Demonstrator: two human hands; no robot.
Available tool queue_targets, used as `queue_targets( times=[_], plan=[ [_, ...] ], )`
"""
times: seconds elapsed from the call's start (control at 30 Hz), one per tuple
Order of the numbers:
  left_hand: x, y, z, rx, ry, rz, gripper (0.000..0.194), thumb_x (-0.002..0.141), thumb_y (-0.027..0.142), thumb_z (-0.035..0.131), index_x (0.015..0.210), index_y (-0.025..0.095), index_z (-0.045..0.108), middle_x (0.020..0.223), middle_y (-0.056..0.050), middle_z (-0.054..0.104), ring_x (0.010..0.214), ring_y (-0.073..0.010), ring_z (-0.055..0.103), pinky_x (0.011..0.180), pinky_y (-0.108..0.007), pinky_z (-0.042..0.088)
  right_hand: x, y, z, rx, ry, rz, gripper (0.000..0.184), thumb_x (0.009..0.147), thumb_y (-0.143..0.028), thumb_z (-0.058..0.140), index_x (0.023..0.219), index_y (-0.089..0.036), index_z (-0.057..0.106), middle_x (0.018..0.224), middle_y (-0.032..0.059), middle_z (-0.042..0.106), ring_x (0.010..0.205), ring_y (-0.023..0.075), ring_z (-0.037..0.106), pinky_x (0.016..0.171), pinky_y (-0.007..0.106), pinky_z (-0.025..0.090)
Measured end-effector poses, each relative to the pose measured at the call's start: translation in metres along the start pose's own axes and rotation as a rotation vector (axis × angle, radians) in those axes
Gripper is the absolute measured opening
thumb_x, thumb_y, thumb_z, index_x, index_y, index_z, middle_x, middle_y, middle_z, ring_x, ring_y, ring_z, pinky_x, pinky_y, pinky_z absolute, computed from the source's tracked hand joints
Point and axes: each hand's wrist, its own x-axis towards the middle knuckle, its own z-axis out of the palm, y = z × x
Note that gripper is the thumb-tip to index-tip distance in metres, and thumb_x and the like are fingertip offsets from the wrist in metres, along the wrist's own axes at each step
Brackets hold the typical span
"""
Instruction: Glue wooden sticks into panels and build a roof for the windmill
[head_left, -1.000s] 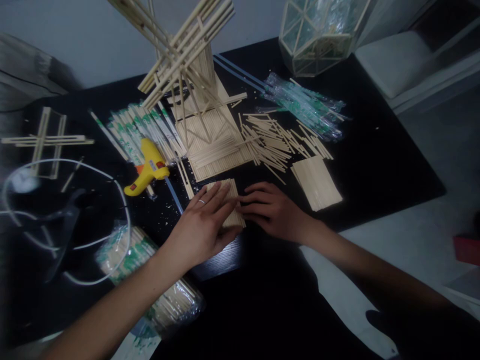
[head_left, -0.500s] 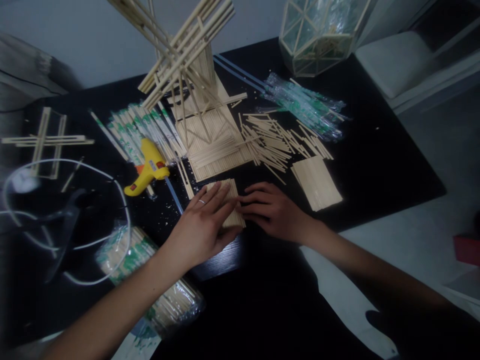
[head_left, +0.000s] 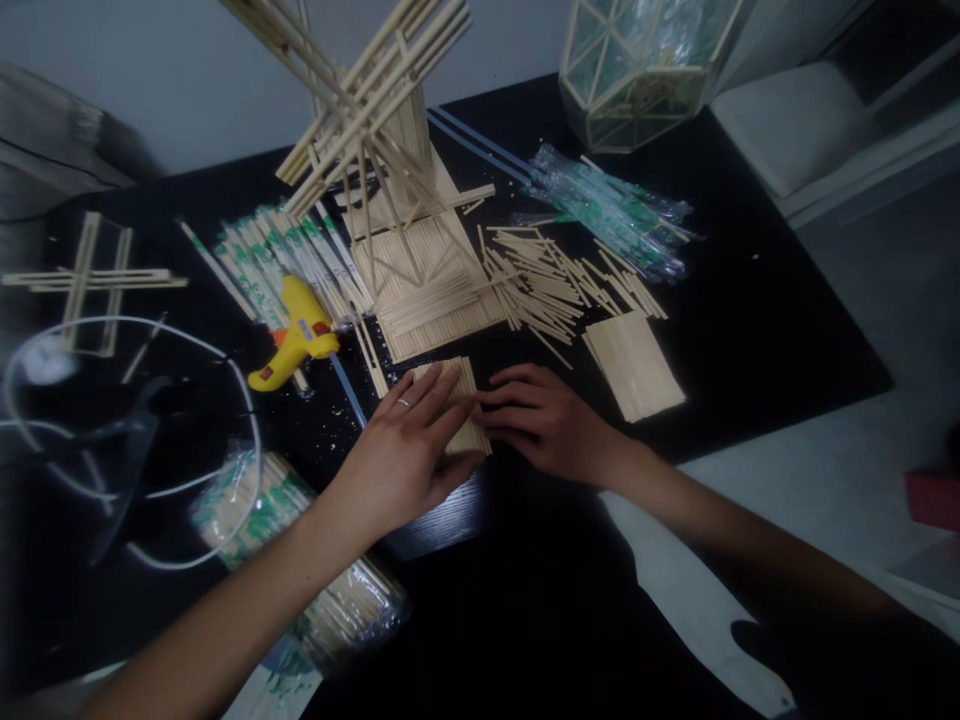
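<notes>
The left hand [head_left: 409,450] covers much of the small stick panel [head_left: 471,432], and the left forearm hides part of the wrapped stick bundle [head_left: 356,605]. The top edge cuts off the tall stick frame [head_left: 367,125] and the clear case [head_left: 637,105], whose contents are blurred. The glue gun's [head_left: 295,338] label is too small to read. Far left, a dark tool [head_left: 139,440] is blurred; the right edge crops a red object [head_left: 932,500].
</notes>
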Motion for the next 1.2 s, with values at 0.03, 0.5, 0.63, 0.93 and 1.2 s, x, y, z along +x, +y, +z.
queue_targets(
  times=[0.03,0.5,0.63,0.93,1.2],
  plan=[
    [0.0001,0.0,-0.0002,0.0,-0.001,0.003,0.055,0.098,0.042,0.07,0.144,0.014,0.062,0.161,-0.022,0.052,0.154,-0.0392,0.046,0.127,-0.062,0.039,-0.0001,0.0002,0.0001,-0.001,0.003,-0.004,0.014,0.101,-0.02,0.068,0.109,-0.021,0.079,0.117,0.0062,0.081,0.119,0.0281,0.064,0.099,0.048,0.058],
    [0.0009,0.0012,-0.0006,0.022,-0.014,0.019,0.058,0.095,0.04,0.07,0.145,0.012,0.061,0.163,-0.024,0.049,0.153,-0.0417,0.046,0.126,-0.064,0.039,0.0009,-0.0014,-0.0009,0.036,-0.021,0.036,0.017,0.101,-0.02,0.068,0.112,-0.024,0.08,0.118,0.0065,0.081,0.121,0.0289,0.064,0.099,0.051,0.057],
    [0.0009,0.0008,-0.0012,0.003,-0.012,0.003,0.057,0.097,0.04,0.069,0.147,0.015,0.06,0.163,-0.022,0.049,0.154,-0.0401,0.045,0.127,-0.064,0.039,0.0005,-0.0012,-0.0008,0.03,-0.021,0.04,0.017,0.1,-0.02,0.069,0.112,-0.025,0.08,0.117,0.0058,0.081,0.121,0.0287,0.064,0.099,0.051,0.057],
    [0.0014,0.0001,-0.0016,0.0,-0.028,0.0,0.054,0.099,0.042,0.069,0.145,0.015,0.061,0.162,-0.022,0.051,0.154,-0.0376,0.045,0.128,-0.061,0.038,0.001,0.0013,0.0028,0.027,0.012,0.011,0.015,0.099,-0.02,0.07,0.111,-0.023,0.079,0.113,0.0062,0.081,0.117,0.0284,0.065,0.098,0.051,0.057],
    [0.0052,-0.0011,-0.0023,-0.003,-0.009,-0.015,0.063,0.095,0.047,0.073,0.141,0.008,0.057,0.151,-0.026,0.06,0.149,-0.0403,0.052,0.125,-0.059,0.042,0.0013,0.0028,0.0013,0.025,-0.006,0.006,0.017,0.098,-0.02,0.073,0.114,-0.022,0.078,0.114,0.0058,0.08,0.118,0.0281,0.066,0.101,0.051,0.058]
  ],
)
